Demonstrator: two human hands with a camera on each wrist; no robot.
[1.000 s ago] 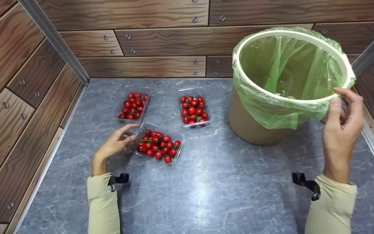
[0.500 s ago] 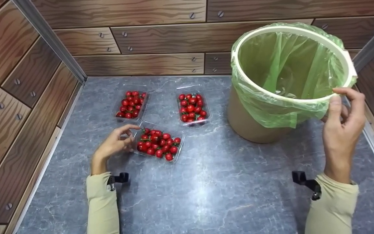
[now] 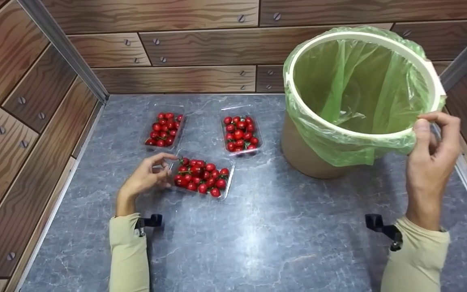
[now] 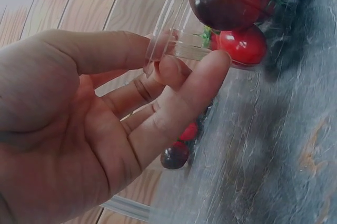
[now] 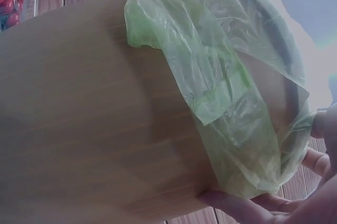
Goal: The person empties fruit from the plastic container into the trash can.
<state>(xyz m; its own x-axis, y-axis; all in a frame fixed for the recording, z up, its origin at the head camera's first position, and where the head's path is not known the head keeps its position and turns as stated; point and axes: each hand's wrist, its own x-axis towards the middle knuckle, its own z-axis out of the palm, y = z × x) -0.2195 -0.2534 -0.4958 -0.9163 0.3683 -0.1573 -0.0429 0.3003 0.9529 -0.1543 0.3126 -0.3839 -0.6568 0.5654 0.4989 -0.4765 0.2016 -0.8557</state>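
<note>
Tomatoes (image 3: 196, 170) fill the near clear box (image 3: 230, 180), which is on the left side of the table (image 3: 282, 227). Your left hand (image 3: 144, 178) pinches the left end of this box, with your thumb and fingers on its thin plastic wall. You can't tell from these views if the box bottom touches the table. Your right hand (image 3: 434, 154) grips the near right part of the rim of the tall bin (image 3: 300, 148), and the green bag (image 3: 330, 148) is caught under your fingers there. The bin is on the far right.

Two more boxes of tomatoes sit farther back, one far left (image 3: 168, 108) and one far middle (image 3: 237, 109), with no hand on them.

Right now, the step looks like holding the box and the bin at the same time. Your next move seems to call for a firm pinch, since thin plastic may bend, and a steady grip on the bin.
</note>
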